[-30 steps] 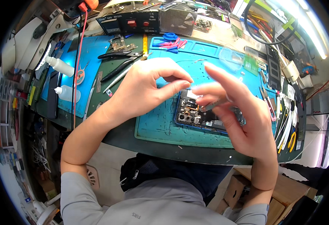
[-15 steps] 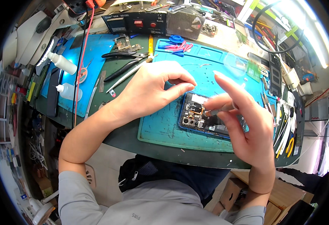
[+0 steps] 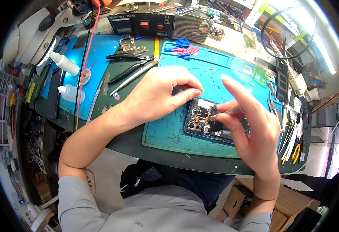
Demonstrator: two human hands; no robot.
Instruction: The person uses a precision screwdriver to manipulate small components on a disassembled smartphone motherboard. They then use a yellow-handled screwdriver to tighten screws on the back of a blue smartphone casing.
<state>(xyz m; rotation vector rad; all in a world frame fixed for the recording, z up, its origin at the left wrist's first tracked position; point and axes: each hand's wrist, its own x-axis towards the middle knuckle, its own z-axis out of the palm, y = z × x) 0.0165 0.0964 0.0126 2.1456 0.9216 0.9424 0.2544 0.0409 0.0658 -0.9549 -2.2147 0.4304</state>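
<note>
On the blue mat [image 3: 169,141] at the table's front edge, an opened phone [image 3: 202,116] is lying near the mat's front edge, exposing its circuitry and cameras toward the mat's left side. The right hand [image 3: 256,125] is pinching a slim tool [image 3: 234,110] between thumb and fingers, its forefinger extending clear; the tip is pointing at the phone's interior, contact being unclear. The left hand [image 3: 161,92] is hovering beside the phone's far-left corner, thumb and forefinger closing at their tips; whether they are gripping anything small cannot be told. Small pink and blue pieces [image 3: 185,51] are lying at the mat's far-left corner. Black-handled pliers [image 3: 125,57] are resting beyond its left edge, while a boxy black device [image 3: 132,25] is standing toward the table's far edge.
</note>
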